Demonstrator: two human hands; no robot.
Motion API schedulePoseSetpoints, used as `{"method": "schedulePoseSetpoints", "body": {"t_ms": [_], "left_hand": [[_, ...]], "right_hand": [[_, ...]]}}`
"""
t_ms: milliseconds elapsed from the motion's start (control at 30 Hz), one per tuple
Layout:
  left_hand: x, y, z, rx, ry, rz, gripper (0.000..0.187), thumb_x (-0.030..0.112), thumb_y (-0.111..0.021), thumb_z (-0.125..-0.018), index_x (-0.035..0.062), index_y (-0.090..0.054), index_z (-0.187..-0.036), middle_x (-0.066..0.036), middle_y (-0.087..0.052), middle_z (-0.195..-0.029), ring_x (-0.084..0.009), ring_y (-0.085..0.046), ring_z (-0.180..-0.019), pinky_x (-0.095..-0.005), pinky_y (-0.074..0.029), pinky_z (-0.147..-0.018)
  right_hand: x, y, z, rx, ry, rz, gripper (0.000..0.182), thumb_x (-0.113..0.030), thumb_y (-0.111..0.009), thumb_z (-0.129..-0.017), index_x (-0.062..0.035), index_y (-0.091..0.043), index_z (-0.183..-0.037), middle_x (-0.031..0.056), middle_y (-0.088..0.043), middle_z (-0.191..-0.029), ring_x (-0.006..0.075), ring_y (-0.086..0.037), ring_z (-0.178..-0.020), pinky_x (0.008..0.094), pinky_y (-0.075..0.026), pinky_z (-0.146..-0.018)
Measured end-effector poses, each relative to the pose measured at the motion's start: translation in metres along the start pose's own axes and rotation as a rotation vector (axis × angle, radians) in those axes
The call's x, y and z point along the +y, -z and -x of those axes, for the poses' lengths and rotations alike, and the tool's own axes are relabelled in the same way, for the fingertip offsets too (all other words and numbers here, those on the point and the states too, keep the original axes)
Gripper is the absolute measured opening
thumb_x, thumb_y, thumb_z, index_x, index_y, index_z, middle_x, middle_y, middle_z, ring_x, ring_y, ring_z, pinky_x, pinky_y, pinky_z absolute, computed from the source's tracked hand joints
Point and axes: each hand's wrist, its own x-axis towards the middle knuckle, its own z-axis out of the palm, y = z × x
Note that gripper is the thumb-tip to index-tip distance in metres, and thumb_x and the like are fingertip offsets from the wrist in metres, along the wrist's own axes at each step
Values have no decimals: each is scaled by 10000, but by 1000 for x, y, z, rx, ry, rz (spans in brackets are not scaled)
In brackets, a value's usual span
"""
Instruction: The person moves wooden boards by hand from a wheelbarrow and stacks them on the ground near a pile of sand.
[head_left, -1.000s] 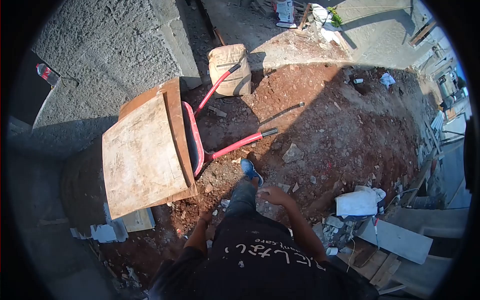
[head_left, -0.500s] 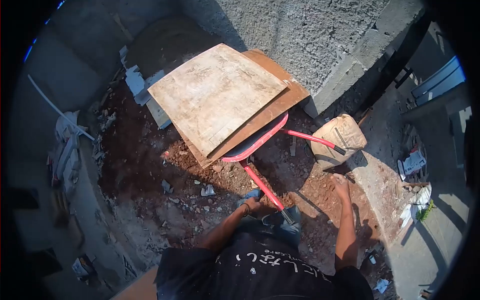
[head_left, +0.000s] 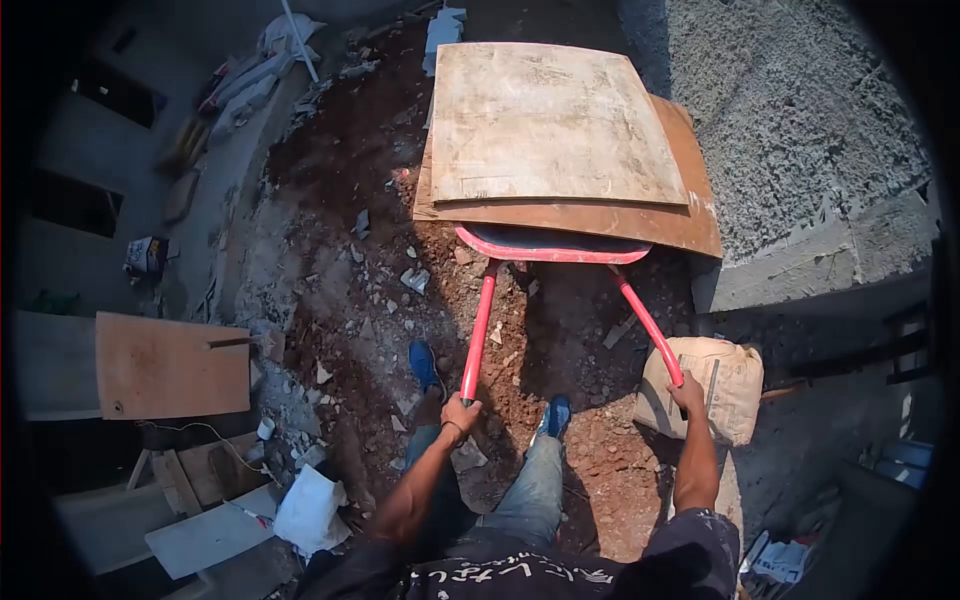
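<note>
My left hand is wrapped round the end of the left red handle of a wheelbarrow. Its partner, my right hand, grips the end of the right handle, just in front of a paper sack. Across the wheelbarrow's tray lie two boards: a pale, stained upper board and a brown lower board sticking out on the right. The boards hide most of the tray; only its red rim and a dark strip inside show. The wheel is hidden.
Reddish soil and rubble cover the ground around my feet. A rough concrete block stands close on the right. To the left are a plywood sheet and a white sack. A white pipe leans at the upper left.
My right hand, earlier free beside the sack, now holds the right handle. My left hand has come to the left handle's end. My view has turned, so the wheelbarrow points straight ahead.
</note>
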Motion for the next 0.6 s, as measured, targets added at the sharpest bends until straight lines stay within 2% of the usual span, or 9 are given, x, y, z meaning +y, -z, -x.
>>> {"method": "schedulePoseSetpoints", "body": {"t_ms": [33, 100, 200, 300, 333, 433, 500, 533, 600], "left_hand": [[2, 0, -3, 8, -2, -57, 448, 378, -624, -676, 61, -573, -989, -194, -618, -931, -354, -587, -902, -420, -456, -783], [8, 2, -2, 46, 20, -37, 443, 369, -629, -673, 64, -588, -991, -198, -618, -941, -352, -586, -912, -419, -456, -793], [-7, 0, -9, 167, -8, -36, 381, 322, -639, -660, 38, -634, -913, -209, -632, -845, -336, -616, -848, -402, -476, -746], [-20, 22, -20, 100, 20, 48, 362, 328, -658, -659, 28, -640, -863, -217, -625, -884, -356, -605, -853, -414, -482, -743], [-36, 32, -36, 120, 11, -46, 359, 318, -666, -658, 24, -638, -861, -215, -628, -868, -348, -613, -838, -408, -486, -722], [-59, 76, -39, 178, 5, -121, 368, 300, -690, -651, 3, -632, -860, -221, -630, -839, -334, -623, -826, -397, -488, -697], [-56, 103, -8, 139, 9, -109, 382, 308, -695, -646, -8, -630, -851, -223, -631, -833, -333, -625, -823, -396, -489, -694], [-56, 118, -1, 123, 20, -89, 397, 316, -701, -642, -20, -628, -841, -224, -631, -827, -332, -627, -820, -396, -489, -692], [-83, 124, 12, 162, -17, -141, 399, 315, -703, -639, -26, -628, -832, -223, -632, -827, -331, -628, -814, -399, -489, -689]], "right_hand": [[19, -15, -9, 43, 8, 13, 503, -356, -674, -701, -25, -508, -1040, 217, -609, -910, 332, -610, -842, 414, -471, -714], [33, -21, -9, -171, -107, -460, 442, -321, -690, -709, 5, -523, -956, 185, -600, -745, 249, -616, -616, 382, -481, -537], [35, -32, -6, -268, -199, -589, 361, -292, -695, -718, 20, -541, -811, 122, -549, -585, 177, -549, -462, 344, -433, -410], [-19, -17, 50, -84, -111, -417, 397, -368, -692, -699, 8, -570, -664, 97, -541, -522, 194, -545, -458, 348, -416, -438], [-7, -42, 40, -68, -121, -303, 443, -407, -683, -693, 20, -572, -655, 116, -546, -539, 212, -561, -504, 358, -434, -499], [-65, -8, 115, -71, -57, -349, 635, -565, -606, -704, 68, -617, -748, 235, -614, -719, 354, -622, -748, 421, -459, -654], [-58, -28, 122, 42, -31, -198, 551, -531, -531, -786, 11, -618, -741, 137, -597, -583, 253, -618, -561, 375, -452, -554], [-66, -21, 141, 65, -33, -207, 551, -531, -531, -786, 11, -618, -741, 137, -597, -583, 253, -618, -561, 375, -452, -554], [-80, -7, 187, -66, -189, -401, 751, -652, -459, -758, 82, -616, -734, 207, -607, -633, 339, -629, -713, 434, -468, -675]]}}
